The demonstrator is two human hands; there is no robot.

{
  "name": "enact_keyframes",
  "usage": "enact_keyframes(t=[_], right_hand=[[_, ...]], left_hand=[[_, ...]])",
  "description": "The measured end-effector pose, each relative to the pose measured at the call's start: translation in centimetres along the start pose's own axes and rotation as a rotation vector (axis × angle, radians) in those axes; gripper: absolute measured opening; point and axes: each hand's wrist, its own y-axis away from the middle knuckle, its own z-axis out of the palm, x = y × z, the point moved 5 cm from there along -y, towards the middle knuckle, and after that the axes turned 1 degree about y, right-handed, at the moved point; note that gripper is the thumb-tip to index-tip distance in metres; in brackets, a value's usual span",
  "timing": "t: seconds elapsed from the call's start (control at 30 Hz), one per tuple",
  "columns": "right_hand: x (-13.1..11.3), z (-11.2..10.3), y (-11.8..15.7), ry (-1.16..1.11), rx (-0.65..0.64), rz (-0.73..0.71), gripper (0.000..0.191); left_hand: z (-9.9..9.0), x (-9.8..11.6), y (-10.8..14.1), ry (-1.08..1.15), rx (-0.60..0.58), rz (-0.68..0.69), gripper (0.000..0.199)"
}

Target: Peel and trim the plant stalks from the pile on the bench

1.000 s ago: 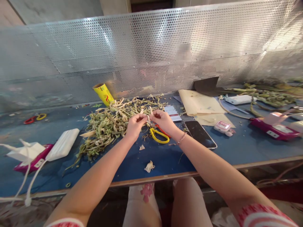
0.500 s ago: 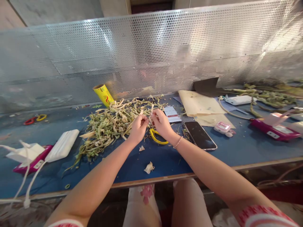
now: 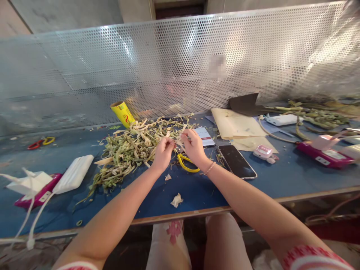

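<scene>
In the head view, my left hand is closed in a pinch at the front right side of a heap of withered plant stalks and flowers. Close beside it, my right hand has its thumb and fingers pressed together. Between the fingertips runs a pale withered plant piece, partly hidden by the fingers. Yellow scissor handles lie just below my right hand; their blades are not visible. Behind that hand a phone with a lit screen is partly covered.
A dark phone, a pink earphone case and papers lie to the right. A yellow tube leans near the perforated metal screen. At left are a white power bank, a magenta power strip and red-and-yellow scissors.
My right hand has shifted slightly right and its fingers have turned a little. The hands are a bit farther apart, still pinching. The heap looks the same.
</scene>
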Motion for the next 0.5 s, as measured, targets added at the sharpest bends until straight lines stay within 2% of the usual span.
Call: enact_keyframes(t=[0.27,0.5], right_hand=[[0.8,-0.5,-0.5,-0.04,0.034,0.063,0.018],[3.2,-1.3,-1.5,-0.099,0.052,0.196,0.022]], left_hand=[[0.2,0.8,0.1,-0.033,-0.048,0.041,0.014],[0.8,1.5,0.4,-0.066,-0.192,0.028,0.016]])
